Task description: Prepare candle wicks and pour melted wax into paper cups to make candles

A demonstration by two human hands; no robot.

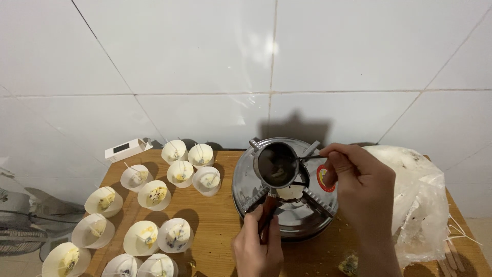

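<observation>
A small metal pot (277, 164) sits on a round steel burner stove (246, 187) on a wooden table (220, 220). My left hand (256, 246) grips the pot's dark handle (267, 205) at the near side. My right hand (359, 179) pinches a thin metal utensil (307, 157) whose tip reaches into the pot. Dark liquid with a pale lump lies inside the pot.
Several white paper cups with pale wax and wicks (154, 195) crowd the table's left half. A white rectangular device (128, 149) lies at the back left. A clear plastic bag of white material (415, 200) sits at the right, with thin wooden sticks (453, 254) beside it. White tiled wall behind.
</observation>
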